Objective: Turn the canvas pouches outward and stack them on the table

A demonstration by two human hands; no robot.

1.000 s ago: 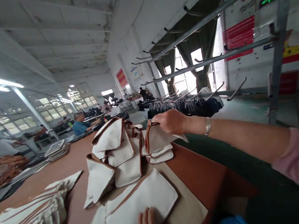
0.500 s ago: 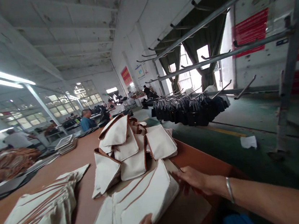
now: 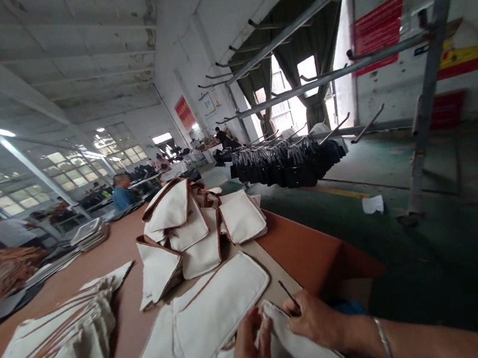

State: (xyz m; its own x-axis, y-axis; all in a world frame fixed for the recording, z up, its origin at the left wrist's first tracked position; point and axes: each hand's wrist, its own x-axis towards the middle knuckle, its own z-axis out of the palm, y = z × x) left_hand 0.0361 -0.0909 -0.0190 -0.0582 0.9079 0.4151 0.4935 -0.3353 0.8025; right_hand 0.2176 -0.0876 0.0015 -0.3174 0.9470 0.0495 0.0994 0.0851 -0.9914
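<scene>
My left hand (image 3: 251, 346) is closed on the edge of a cream fabric piece (image 3: 305, 348) at the bottom of the view, thumb and fingers pinching near its corner. My right hand (image 3: 312, 318), with a bangle at the wrist, grips a slim dark pointed tool (image 3: 288, 292); its tip sticks up past the fingers, and its exact kind does not show. That hand is against the same piece's upper edge. Just beyond lie overlapping flat cream pieces (image 3: 222, 303) with stitched edges. Behind them rises a heap of folded cream pieces (image 3: 199, 248) with brown trim.
A fanned stack of cream pieces (image 3: 62, 340) lies on the left of the brown table (image 3: 120, 240). Brown bundles (image 3: 4, 271) sit farther left. To the right, a metal rack (image 3: 420, 116) carries dark hanging items (image 3: 289, 164). A seated person in blue (image 3: 122, 196) is behind the table.
The view has swung right. My left hand has come up, and a cream piece is now between both hands, nearer me. My right hand has come closer to the left, tool still held.
</scene>
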